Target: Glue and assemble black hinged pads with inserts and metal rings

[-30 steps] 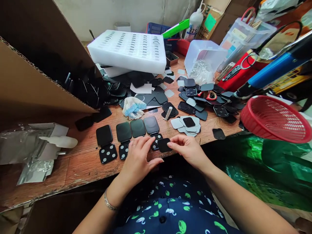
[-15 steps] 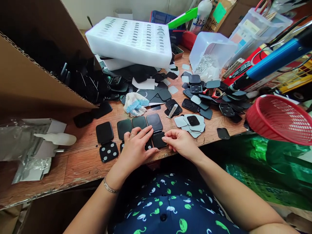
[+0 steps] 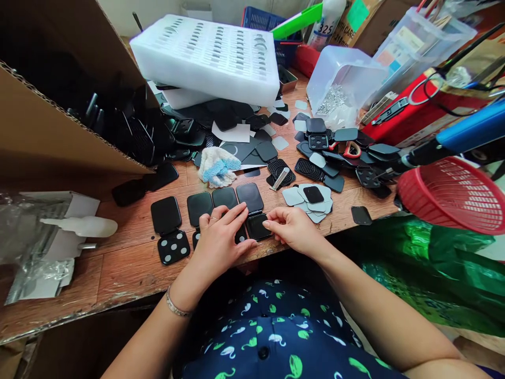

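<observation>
1. Black square pad (image 3: 258, 226) now sits on rightmost black hinged case (image 3: 250, 197), 6 o'clock edge of wooden table (image 3: 130, 263).
2. Left hand (image 3: 221, 237) lies flat, pressing it; right hand (image 3: 290, 229) pinches its 3 o'clock edge.
3. Leftmost white-dotted case half (image 3: 173, 247) is uncovered, likely pending.

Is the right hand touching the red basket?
No, the right hand touches a black square piece in front of the person, far from the red basket.

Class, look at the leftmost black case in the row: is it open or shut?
Open. The leftmost black case lies spread flat on the table, its two halves side by side, the nearer half showing white dots inside.
</observation>
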The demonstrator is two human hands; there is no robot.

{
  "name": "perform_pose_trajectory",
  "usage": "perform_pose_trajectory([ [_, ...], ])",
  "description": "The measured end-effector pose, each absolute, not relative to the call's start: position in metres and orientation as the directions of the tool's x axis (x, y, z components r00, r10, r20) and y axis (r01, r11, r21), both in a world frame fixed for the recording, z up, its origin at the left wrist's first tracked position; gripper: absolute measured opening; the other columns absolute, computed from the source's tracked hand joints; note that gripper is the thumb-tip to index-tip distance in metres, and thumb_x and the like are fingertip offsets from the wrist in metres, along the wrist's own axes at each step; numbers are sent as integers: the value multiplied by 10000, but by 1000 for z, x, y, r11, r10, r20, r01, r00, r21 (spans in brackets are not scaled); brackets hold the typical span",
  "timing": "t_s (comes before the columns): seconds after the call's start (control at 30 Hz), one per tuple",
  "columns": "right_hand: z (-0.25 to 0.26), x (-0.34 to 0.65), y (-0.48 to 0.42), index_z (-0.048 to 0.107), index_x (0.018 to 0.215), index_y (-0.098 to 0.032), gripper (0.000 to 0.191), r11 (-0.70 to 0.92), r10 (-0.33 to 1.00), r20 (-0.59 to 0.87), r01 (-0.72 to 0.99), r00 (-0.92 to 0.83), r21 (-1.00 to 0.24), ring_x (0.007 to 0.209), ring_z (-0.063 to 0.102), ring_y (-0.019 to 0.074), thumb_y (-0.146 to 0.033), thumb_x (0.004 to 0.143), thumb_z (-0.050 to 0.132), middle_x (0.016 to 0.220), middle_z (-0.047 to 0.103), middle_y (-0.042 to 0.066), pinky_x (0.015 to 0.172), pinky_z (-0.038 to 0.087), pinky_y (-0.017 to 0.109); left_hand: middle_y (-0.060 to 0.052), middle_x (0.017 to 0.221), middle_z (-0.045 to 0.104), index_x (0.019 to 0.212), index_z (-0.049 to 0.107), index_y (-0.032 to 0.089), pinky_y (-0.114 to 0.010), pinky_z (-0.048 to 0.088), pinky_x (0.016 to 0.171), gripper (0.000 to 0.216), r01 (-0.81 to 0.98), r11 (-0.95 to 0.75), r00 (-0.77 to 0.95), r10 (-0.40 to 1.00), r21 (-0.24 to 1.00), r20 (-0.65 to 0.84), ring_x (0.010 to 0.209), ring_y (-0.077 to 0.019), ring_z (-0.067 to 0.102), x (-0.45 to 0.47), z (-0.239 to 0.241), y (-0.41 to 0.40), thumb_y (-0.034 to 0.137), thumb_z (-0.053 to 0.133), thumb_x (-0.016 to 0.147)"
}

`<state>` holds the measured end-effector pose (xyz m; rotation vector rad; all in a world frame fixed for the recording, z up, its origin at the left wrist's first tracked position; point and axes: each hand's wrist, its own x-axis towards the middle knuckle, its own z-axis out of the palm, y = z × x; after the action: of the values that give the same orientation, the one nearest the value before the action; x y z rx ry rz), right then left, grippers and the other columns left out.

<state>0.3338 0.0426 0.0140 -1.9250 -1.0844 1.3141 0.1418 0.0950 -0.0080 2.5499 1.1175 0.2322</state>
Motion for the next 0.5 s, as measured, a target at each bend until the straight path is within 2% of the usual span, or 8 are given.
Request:
perform_pose_trajectory([
  [0.3,3,328,39,611,769,-163,95,-507,858,-442,298,261,-809,434,540,106,-232,828,639,537,563,-43,444,412,209,-119,1468,556,1396,579,227,-562,380,952,684,673,-638,682,731,373,19,1227,-381,520,141,-9,94,407,813,780],
  [0.4,1,329,38,628,779,-163,100,-470,881,-394,378,264,-797,442,548,113,-239,841,644,524,573,-39,477,410,220,-109,1473,552,1394,580,224,-560,375,958,678,674,-635,681,732,377,15,1233,-381,515,141,-8,94,402,813,782],
  [0.5,6,328,39,641,765,-162,107,-429,903,-338,528,264,-733,502,571,122,-226,848,659,567,622,-15,532,405,234,-103,1477,547,1395,578,224,-557,369,963,677,679,-630,678,735,378,9,1239,-381,509,141,-7,94,393,814,783],
])
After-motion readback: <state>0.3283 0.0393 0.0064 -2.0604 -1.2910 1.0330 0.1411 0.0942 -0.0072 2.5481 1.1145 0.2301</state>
